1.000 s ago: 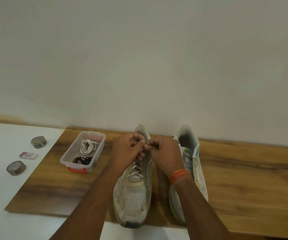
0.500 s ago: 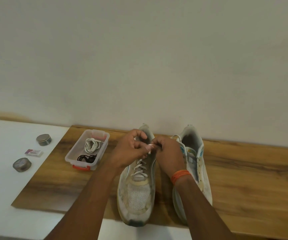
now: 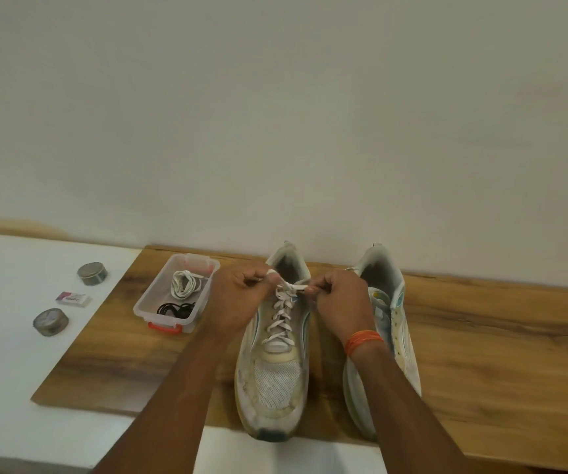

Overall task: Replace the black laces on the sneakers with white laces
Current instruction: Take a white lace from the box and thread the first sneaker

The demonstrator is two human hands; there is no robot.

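Note:
Two worn white sneakers stand side by side on a wooden board (image 3: 498, 354), toes toward me. The left sneaker (image 3: 275, 374) carries a white lace (image 3: 279, 319) crossed up its eyelets. My left hand (image 3: 238, 295) and my right hand (image 3: 340, 297) each pinch an end of that lace above the sneaker's tongue, fingers curled, a short stretch of lace taut between them. My right forearm partly hides the right sneaker (image 3: 395, 319), and no lace shows on its visible part. A clear plastic box (image 3: 145, 302) at the left holds a coiled white lace (image 3: 185, 283) and a black lace (image 3: 176, 309).
On the white surface at the left lie two round metal tins (image 3: 92, 273) (image 3: 51, 322) and a small eraser-like packet (image 3: 73, 298). A plain wall rises right behind the sneakers' heels. Bare board extends to the right of the shoes.
My hands have drawn apart sideways, stretching the white lace ends between them over the left sneaker. The view has shifted slightly.

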